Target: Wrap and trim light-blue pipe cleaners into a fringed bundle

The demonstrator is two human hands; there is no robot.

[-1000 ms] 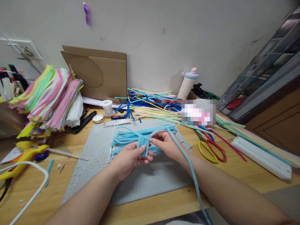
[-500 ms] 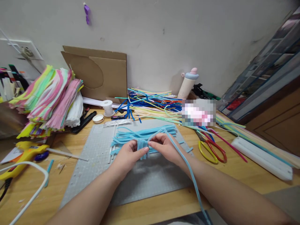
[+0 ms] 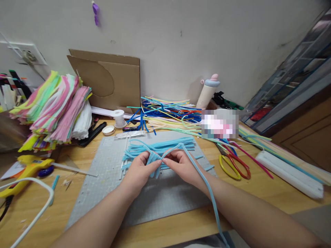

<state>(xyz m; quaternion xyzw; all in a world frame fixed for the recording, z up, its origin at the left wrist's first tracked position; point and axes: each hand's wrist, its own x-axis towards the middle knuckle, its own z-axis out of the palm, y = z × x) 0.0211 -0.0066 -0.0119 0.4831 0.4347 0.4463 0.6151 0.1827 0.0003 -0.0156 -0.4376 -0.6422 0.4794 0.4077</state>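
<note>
A bundle of light blue pipe cleaners [image 3: 144,148] lies across a grey cutting mat [image 3: 108,172] on the wooden desk. My left hand [image 3: 139,172] is closed around the wrapped middle of the bundle. Facing it, my right hand [image 3: 181,165] pinches a long light blue pipe cleaner [image 3: 209,193] right at the wrap. That strand loops over the bundle, then trails down past my right forearm and off the desk's front edge.
A stack of pastel pipe cleaners [image 3: 51,106] sits at the left, a yellow glue gun [image 3: 28,168] before it. Loose coloured pipe cleaners [image 3: 168,115], a cardboard sheet [image 3: 108,81] and a bottle [image 3: 208,91] stand behind. Yellow and red scissors [image 3: 234,165] lie at the right.
Both hands have turned on the bundle's middle, drawing the long strand tighter round it. The short wrapped ends that hung below my left fingers are now mostly tucked under them.
</note>
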